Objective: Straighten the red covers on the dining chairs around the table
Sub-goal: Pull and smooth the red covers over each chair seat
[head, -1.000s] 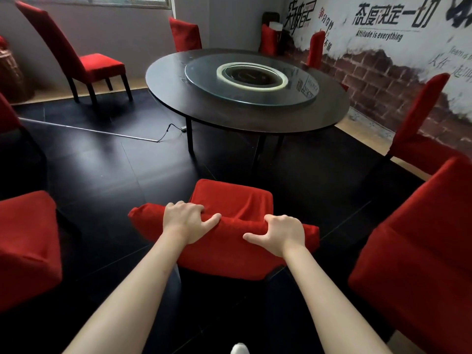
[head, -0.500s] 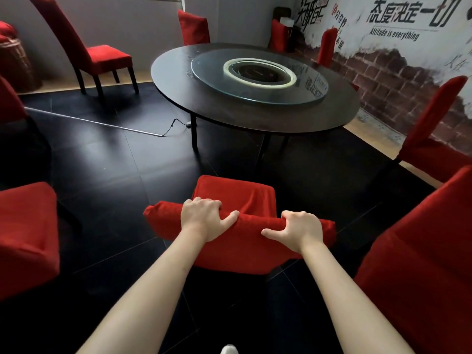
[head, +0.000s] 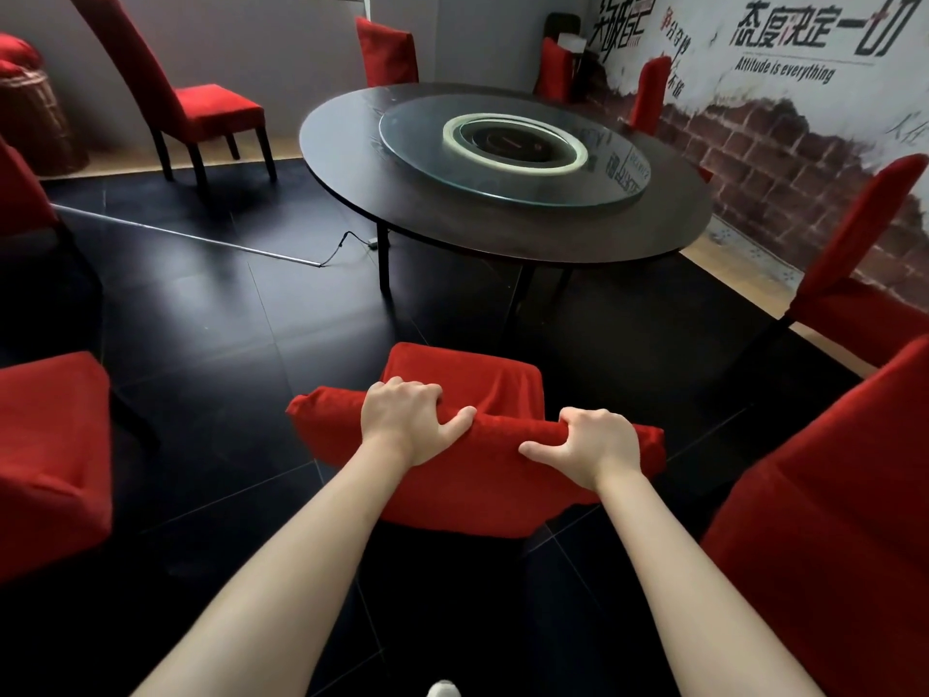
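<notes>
Hands, left hand (head: pixel 408 420) and right hand (head: pixel 598 447), both clutch the red cover (head: pixel 482 475) bunched along the chair-back top beneath them

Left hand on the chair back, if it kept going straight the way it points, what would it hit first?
Probably the covered seat of the same chair, just beyond the top edge that the left hand grips. Past that comes dark floor, then the round table. Depth is hard to judge from this view.

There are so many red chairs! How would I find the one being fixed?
Start at the big round table with its glass turntable. Come toward the camera across the black floor to the nearest chair. It alone has the left hand and right hand gripping its backrest top.
</notes>
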{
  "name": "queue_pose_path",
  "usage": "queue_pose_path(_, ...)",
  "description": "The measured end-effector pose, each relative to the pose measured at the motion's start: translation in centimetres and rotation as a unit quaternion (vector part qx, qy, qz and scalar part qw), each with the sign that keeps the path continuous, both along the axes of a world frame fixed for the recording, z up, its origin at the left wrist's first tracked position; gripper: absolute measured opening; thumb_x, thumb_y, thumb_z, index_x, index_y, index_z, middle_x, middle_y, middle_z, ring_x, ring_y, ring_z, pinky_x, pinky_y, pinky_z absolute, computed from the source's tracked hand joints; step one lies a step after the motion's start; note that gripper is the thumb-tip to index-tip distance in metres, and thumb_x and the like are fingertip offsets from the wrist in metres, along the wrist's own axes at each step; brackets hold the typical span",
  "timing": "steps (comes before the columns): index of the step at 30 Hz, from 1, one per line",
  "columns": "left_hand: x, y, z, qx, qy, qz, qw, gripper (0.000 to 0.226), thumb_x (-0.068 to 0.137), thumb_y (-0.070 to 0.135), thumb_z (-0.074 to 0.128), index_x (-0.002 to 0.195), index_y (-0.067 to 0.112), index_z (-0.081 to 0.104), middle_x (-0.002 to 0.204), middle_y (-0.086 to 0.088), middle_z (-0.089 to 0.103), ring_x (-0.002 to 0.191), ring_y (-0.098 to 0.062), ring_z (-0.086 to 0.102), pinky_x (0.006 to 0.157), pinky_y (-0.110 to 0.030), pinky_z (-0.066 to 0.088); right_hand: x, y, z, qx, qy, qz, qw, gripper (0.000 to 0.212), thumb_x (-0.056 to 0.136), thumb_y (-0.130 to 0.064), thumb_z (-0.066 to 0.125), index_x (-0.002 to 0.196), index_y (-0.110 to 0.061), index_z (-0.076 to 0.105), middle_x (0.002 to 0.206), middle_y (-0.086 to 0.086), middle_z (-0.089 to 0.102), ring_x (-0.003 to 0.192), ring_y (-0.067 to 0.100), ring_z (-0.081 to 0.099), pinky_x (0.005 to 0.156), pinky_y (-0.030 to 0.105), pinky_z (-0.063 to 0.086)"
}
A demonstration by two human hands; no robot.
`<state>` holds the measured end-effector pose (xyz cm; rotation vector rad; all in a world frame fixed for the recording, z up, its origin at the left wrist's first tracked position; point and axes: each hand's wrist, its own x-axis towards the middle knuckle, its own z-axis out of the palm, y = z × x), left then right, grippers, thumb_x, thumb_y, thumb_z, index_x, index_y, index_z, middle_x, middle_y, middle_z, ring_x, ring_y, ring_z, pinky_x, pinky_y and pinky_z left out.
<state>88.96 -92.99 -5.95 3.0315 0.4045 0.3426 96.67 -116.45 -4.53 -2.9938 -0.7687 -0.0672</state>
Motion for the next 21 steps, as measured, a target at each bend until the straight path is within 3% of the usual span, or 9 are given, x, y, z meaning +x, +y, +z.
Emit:
queue_pose_path(11,0.4,-0.3,0.1,0.004,-0.004,-0.002,1.000,0.087,0.072,0.078,0.006,0.095,0.027,0.072,0.086,0.004,0.071,0.088,-0.020,0.062,0.075,-0.034,0.044,0.5,-0.2,0.0,-0.004,-0.015,0.002,1.000,0.076,0.061,-0.092,0.038,0.065,-0.017,0.051,0.054,-0.009,0.050,0.050,0.007,0.047,0.045,0.024,0.029)
queue_pose_path(17,-0.3,-0.9,-0.3,0.010,-0.002,-0.005,1.000,0.086,0.072,0.078,0.006,0.095,0.027,0.071,0.087,0.003,0.070,0.088,-0.020,0.062,0.075,-0.034,0.043,-0.2,-0.7,-0.3,0.000,-0.013,0.000,1.000,0.076,0.059,-0.091,0.035,0.065,-0.017,0.051,0.056,-0.009,0.051,0.053,0.009,0.049,0.048,0.025,0.032)
queue_pose_path(21,-0.2,-0.8,-0.3,0.009,-0.007,0.001,1.000,0.085,0.072,0.079,0.008,0.092,0.027,0.072,0.085,0.003,0.070,0.086,-0.021,0.062,0.073,-0.034,0.041,-0.2,-0.6,-0.3,0.007,-0.019,0.000,1.000,0.076,0.058,-0.092,0.033,0.065,-0.019,0.052,0.056,-0.010,0.050,0.053,0.008,0.048,0.046,0.024,0.027)
